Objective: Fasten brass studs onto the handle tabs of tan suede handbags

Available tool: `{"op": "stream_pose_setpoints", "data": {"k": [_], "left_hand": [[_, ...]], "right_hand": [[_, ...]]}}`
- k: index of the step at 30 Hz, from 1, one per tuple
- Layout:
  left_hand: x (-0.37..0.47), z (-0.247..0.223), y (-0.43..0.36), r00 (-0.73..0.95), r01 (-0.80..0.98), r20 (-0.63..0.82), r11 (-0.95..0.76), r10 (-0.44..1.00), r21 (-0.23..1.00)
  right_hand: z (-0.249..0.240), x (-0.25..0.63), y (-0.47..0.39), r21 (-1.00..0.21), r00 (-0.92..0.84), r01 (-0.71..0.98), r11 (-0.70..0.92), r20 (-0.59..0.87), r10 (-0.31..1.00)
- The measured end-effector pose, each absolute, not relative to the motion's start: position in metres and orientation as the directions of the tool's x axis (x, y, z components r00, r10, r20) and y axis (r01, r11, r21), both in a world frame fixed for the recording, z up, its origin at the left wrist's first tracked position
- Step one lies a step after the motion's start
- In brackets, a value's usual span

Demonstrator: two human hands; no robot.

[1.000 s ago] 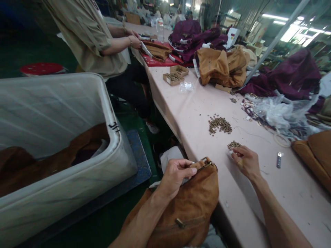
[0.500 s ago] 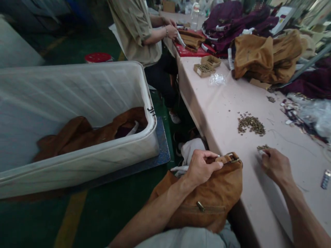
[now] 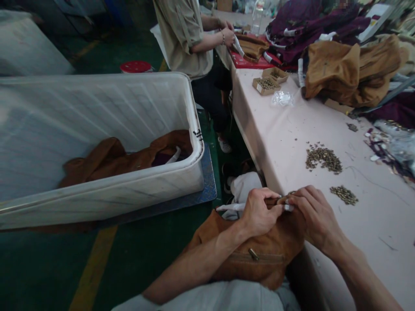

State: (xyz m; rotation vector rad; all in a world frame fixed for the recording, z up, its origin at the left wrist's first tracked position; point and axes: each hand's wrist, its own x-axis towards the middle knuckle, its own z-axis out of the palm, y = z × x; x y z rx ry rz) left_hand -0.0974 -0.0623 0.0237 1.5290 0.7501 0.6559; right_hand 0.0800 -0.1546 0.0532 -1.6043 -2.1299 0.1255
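A tan bag (image 3: 262,271) with a zipper and a metal zipper pull lies on my lap against the table's edge. My left hand (image 3: 262,212) is closed, pinching the bag's leather strap (image 3: 271,201) between thumb and fingers. Right beside it, my right hand (image 3: 316,216) is closed at the strap's buckle end, its fingertips pressed together. Whatever small thing those fingertips may hold is hidden. White covering shows on some fingertips. To the right of my right hand lies a small pile of brass-coloured metal studs (image 3: 344,195), with a larger stud pile (image 3: 324,159) farther back.
A large white bin (image 3: 155,181) holding brown bags (image 3: 106,162) stands at the left. Across the pale table (image 3: 275,134) are small boxes of studs (image 3: 267,85), a clear plastic bag (image 3: 282,98) and tan bags (image 3: 333,69). A co-worker (image 3: 184,39) handles another bag at the back.
My right hand has moved left from the small stud pile to the strap, meeting my left hand. The left hand keeps its pinch. The view has shifted slightly.
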Motion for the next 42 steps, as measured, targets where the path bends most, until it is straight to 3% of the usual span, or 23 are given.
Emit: {"op": "stream_pose_setpoints", "data": {"k": [7, 16, 22, 26, 29, 33, 42], "left_hand": [[-0.098, 0.02, -0.064, 0.65, 0.086, 0.027, -0.109, 0.759, 0.99], [-0.098, 0.026, -0.067, 0.663, 0.026, 0.182, -0.266, 0.726, 0.964], [-0.096, 0.023, -0.064, 0.733, 0.015, 0.23, -0.353, 0.64, 0.935], [-0.095, 0.025, -0.066, 0.728, 0.048, 0.216, -0.363, 0.65, 0.931], [-0.096, 0.029, -0.068, 0.679, 0.089, 0.175, -0.316, 0.713, 0.945], [-0.099, 0.036, -0.068, 0.673, 0.091, 0.146, -0.277, 0.725, 0.957], [-0.102, 0.038, -0.066, 0.72, 0.046, 0.144, -0.253, 0.679, 0.966]], "right_hand": [[0.056, 0.088, -0.154, -0.493, -0.198, 0.81, 0.317, 0.279, 0.94], [0.07, 0.1, -0.146, -0.733, -0.115, 0.667, 0.135, 0.078, 0.99], [0.078, 0.111, -0.139, -0.736, -0.153, 0.668, 0.112, 0.011, 0.988], [0.083, 0.109, -0.134, -0.635, -0.243, 0.732, 0.247, 0.094, 0.965], [0.084, 0.108, -0.132, -0.602, -0.361, 0.728, 0.329, 0.072, 0.93], [0.082, 0.108, -0.133, -0.685, -0.416, 0.667, 0.293, -0.016, 0.909], [0.073, 0.102, -0.142, -0.807, -0.316, 0.557, 0.193, 0.009, 0.949]]}}
